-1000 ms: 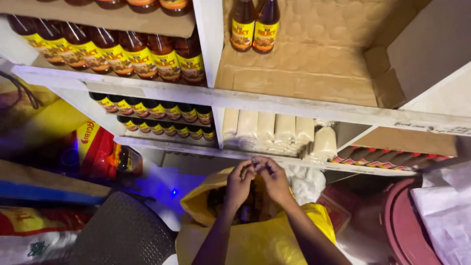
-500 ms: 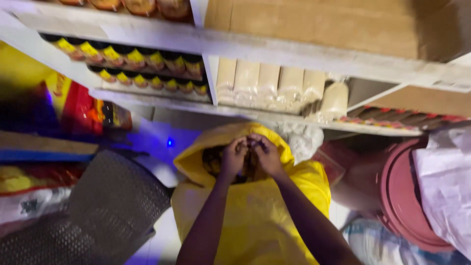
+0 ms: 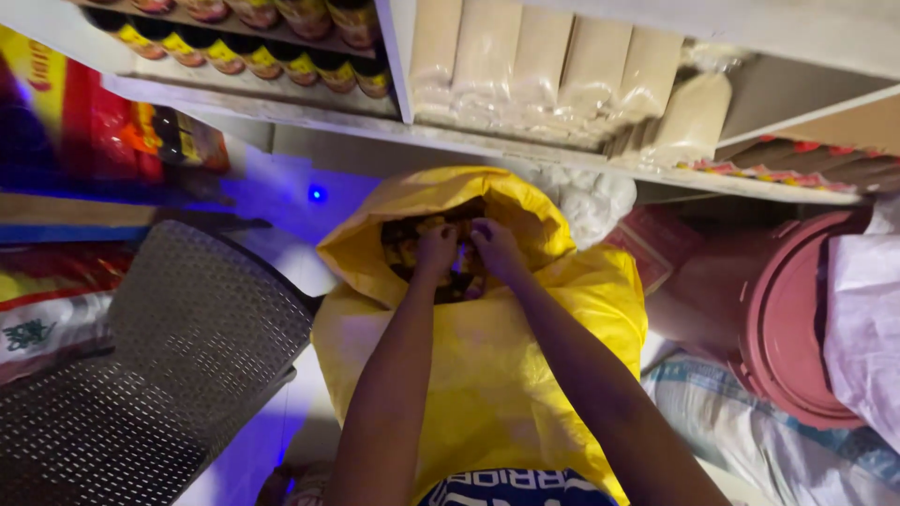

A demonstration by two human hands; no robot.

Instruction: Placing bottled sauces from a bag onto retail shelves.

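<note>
I am looking down at a big yellow plastic sack [image 3: 487, 375] — glossy and crinkled, standing on the floor below the white shelves [image 3: 525, 150] with its mouth rolled open. Both forearms are reaching straight down into it. My left hand [image 3: 436, 251] and right hand [image 3: 495, 248] are curling side by side over small dark packets [image 3: 403, 253] inside; whether the fingers are gripping any, I cannot tell. A grey mesh chair [image 3: 159, 356] is sitting to the left, a red bucket [image 3: 797, 319] to the right.
</note>
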